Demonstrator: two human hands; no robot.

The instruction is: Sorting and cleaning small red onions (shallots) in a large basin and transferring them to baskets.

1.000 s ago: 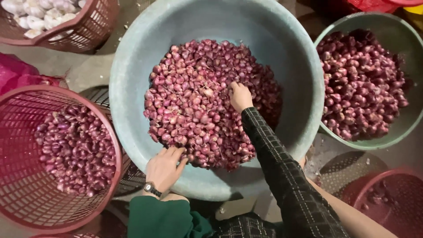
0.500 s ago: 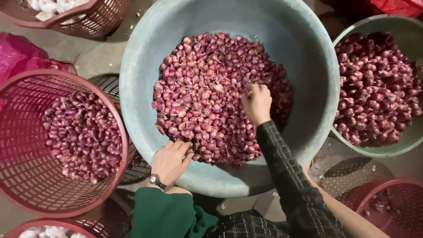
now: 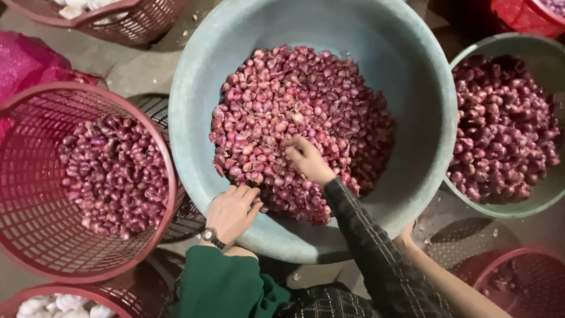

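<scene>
The right hand (image 3: 306, 160) digs curled fingers into the red shallots (image 3: 294, 112) in the big grey tub (image 3: 194, 118); the left hand (image 3: 231, 211) rests on the rim, fingers together; a rough scoop could spill some over the edge.

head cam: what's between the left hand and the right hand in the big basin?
In the head view, only red shallots lie between the left hand, at the big basin's near rim, and the right hand, pressed into the pile.
</scene>
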